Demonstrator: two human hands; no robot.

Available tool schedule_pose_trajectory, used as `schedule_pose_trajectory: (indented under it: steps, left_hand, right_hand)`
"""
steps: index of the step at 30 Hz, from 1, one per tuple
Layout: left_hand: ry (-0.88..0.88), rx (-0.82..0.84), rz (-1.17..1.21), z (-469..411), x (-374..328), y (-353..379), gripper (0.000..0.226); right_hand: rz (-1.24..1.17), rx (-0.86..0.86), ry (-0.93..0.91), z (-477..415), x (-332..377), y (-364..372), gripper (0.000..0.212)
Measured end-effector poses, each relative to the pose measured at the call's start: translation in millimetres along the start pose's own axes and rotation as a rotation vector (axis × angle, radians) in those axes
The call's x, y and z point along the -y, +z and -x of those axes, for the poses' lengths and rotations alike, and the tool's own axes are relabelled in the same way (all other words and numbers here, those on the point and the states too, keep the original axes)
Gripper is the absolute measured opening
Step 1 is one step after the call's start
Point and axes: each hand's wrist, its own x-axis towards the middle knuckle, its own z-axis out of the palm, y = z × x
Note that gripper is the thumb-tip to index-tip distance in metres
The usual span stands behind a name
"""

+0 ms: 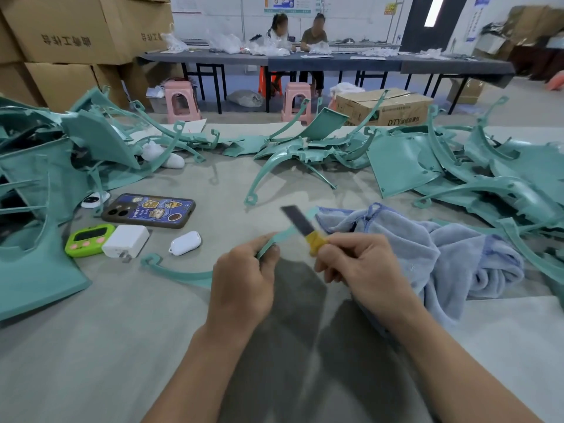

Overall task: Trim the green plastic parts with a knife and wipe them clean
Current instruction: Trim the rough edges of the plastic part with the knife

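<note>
My left hand (244, 279) grips a long curved green plastic strip (180, 273) that arcs left to a looped end near the white charger and runs up-right past my thumb. My right hand (357, 267) holds a knife (300, 222) by its yellow-wrapped handle, the dark flat blade pointing up and left, blurred, lying against the strip just above my left thumb. A light blue cloth (442, 248) lies crumpled right of my right hand.
Heaps of green plastic parts lie at the left (45, 178), the centre back (305, 151) and the right (488, 172). A phone (149, 210), green timer (88, 239), white charger (126, 241) and earbud case (185, 243) sit left of my hands. Two people sit at a far table.
</note>
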Motion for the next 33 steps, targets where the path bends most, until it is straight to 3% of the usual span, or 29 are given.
schedule_pose_trajectory:
  steps: [2, 3, 6, 8, 12, 14, 15, 20, 22, 24, 26, 30, 33]
  left_hand:
    - [-0.006, -0.015, 0.001, -0.3, -0.5, -1.4, 0.011]
    - [-0.005, -0.019, 0.001, -0.6, -0.5, -2.4, 0.011]
    - [-0.010, 0.003, 0.001, -1.1, 1.1, -3.6, 0.017]
    - [-0.011, 0.007, 0.007, -0.3, 2.0, -3.8, 0.020]
    - [-0.015, -0.013, 0.018, 0.0, 2.0, -2.9, 0.021]
    - [-0.010, -0.013, 0.013, -0.8, 3.8, -1.9, 0.035]
    - [-0.007, -0.009, 0.017, -1.1, 4.6, -2.1, 0.038]
    - [-0.001, -0.011, 0.056, -2.3, 5.5, -4.8, 0.025]
    - [0.002, -0.017, 0.055, -2.2, 6.8, -3.6, 0.019]
    - [-0.007, -0.026, 0.043, -2.4, 8.8, -3.2, 0.018]
    - [-0.015, -0.030, 0.024, -2.6, 8.9, -3.0, 0.029]
    - [-0.002, -0.040, 0.014, -5.4, 7.6, -4.8, 0.028]
    - [0.004, -0.068, -0.015, -8.9, 10.1, -6.8, 0.024]
  right_hand:
    - [0.013, 0.117, -0.041, 5.4, 1.6, 6.8, 0.021]
    - [0.041, 0.082, -0.020, 3.1, -0.8, 8.0, 0.021]
    - [0.198, -0.195, 0.141, -8.3, -9.7, 0.9, 0.022]
    - [0.260, -0.281, 0.185, -11.1, -12.3, -5.0, 0.026]
    - [-0.046, -0.018, -0.030, 0.7, -0.7, 0.9, 0.015]
    - [-0.045, 0.115, -0.082, 6.6, 2.8, 7.8, 0.016]
    - [-0.001, 0.103, -0.049, 5.3, 1.5, 9.5, 0.017]
    - [0.407, -0.329, 0.203, -9.8, -10.2, -8.4, 0.029]
    - [0.225, -0.260, 0.102, -7.8, -7.0, -10.9, 0.026]
    - [0.060, -0.047, -0.029, 2.8, 3.4, 0.2, 0.018]
    - [0.095, 0.086, -0.080, 11.0, 7.7, 12.8, 0.018]
    - [0.404, -0.160, 0.053, -1.4, -4.0, 7.6, 0.024]
    - [0.353, -0.210, 0.052, -3.4, -8.9, -3.3, 0.028]
